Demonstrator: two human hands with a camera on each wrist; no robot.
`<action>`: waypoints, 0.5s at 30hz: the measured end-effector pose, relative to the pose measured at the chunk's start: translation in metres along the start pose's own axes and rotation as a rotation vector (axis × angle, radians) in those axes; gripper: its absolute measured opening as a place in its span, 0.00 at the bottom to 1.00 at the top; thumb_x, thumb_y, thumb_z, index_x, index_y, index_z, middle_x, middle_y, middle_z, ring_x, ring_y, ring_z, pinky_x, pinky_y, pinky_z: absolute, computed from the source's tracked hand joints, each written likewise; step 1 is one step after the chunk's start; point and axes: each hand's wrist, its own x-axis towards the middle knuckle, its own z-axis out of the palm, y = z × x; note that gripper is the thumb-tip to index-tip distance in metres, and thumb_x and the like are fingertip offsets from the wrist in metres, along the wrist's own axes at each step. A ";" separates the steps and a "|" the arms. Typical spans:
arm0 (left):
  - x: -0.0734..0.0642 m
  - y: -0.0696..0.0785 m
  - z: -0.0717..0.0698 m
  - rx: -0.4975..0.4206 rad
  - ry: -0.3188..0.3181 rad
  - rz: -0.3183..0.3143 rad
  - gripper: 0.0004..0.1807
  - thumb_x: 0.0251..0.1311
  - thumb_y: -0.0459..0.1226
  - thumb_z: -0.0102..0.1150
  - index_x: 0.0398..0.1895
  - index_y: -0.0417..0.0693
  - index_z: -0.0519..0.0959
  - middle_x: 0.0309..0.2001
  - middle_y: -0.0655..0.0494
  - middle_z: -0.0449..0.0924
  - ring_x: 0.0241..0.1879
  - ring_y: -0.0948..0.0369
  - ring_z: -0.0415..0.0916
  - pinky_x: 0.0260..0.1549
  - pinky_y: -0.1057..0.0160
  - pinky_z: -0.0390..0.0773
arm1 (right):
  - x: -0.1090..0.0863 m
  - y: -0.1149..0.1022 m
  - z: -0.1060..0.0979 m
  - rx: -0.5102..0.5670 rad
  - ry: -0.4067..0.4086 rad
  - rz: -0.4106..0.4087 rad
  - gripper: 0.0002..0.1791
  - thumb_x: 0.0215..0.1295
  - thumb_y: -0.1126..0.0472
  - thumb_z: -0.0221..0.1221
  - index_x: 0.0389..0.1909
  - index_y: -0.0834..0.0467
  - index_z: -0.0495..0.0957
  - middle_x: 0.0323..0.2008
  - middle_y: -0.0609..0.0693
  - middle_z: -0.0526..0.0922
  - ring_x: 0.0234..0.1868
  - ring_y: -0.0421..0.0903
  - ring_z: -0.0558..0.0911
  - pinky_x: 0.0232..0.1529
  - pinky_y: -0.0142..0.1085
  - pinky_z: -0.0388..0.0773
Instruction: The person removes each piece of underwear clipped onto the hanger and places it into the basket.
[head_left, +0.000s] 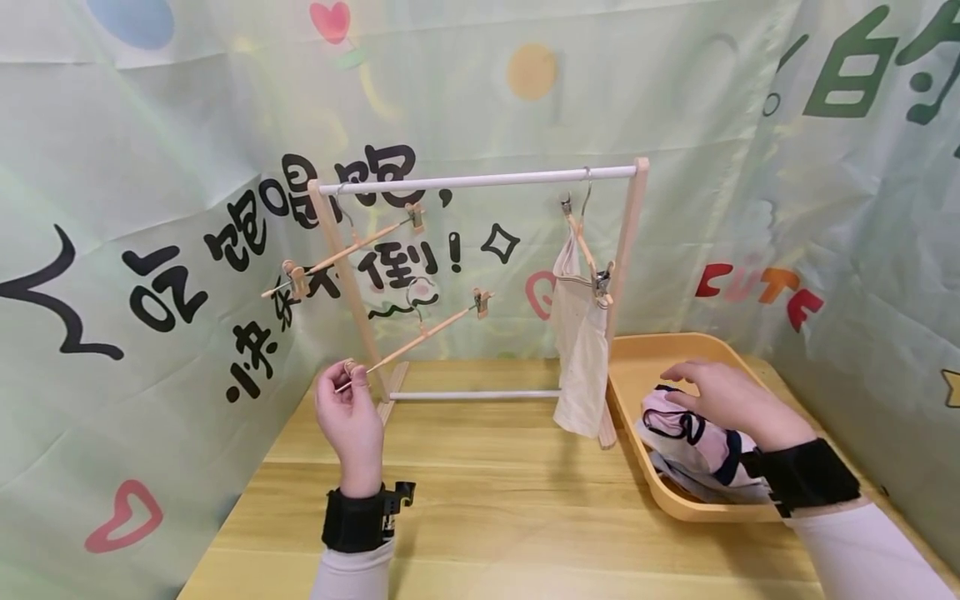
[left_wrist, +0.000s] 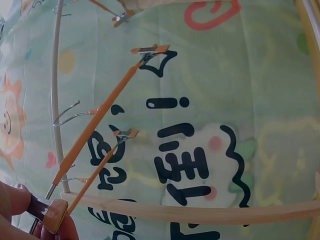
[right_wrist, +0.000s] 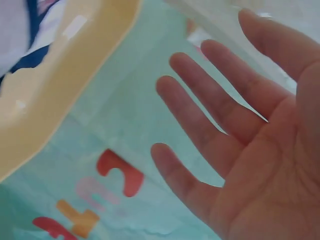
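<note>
My left hand (head_left: 351, 421) grips one end of a wooden clip hanger (head_left: 423, 335), around its clip (left_wrist: 54, 215). The far clip (head_left: 482, 303) has nothing in it, and the hanger's hook is off the rail, in front of the rack. Over a yellow tray (head_left: 630, 354) is my right hand (head_left: 731, 404), its fingers spread in the right wrist view and holding nothing. Just below it a pink garment with dark navy trim (head_left: 705, 446) lies crumpled on greyish cloth. Whether the fingertips touch the garment is hard to tell in the head view.
A small wooden rack with a white top rail (head_left: 480, 178) stands on the wooden table (head_left: 480, 500). From the rail hang a bare clip hanger (head_left: 360, 244) at left and a cream garment (head_left: 581, 358) clipped to another hanger at right. Printed fabric (head_left: 465, 100) encloses the table.
</note>
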 end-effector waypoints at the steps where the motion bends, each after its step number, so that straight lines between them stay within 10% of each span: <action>1: 0.000 0.000 0.000 -0.003 0.000 0.001 0.18 0.63 0.36 0.56 0.46 0.26 0.71 0.37 0.56 0.71 0.37 0.55 0.72 0.33 0.77 0.75 | 0.000 -0.003 -0.002 -0.002 0.019 -0.001 0.17 0.59 0.57 0.62 0.46 0.63 0.80 0.42 0.62 0.84 0.44 0.59 0.79 0.44 0.57 0.77; 15: -0.001 -0.001 0.000 0.001 -0.010 -0.002 0.19 0.64 0.38 0.55 0.47 0.26 0.71 0.37 0.56 0.71 0.36 0.53 0.72 0.32 0.75 0.76 | -0.003 -0.054 -0.015 -0.028 0.443 -0.104 0.08 0.55 0.60 0.66 0.36 0.54 0.83 0.34 0.51 0.85 0.36 0.49 0.81 0.36 0.49 0.79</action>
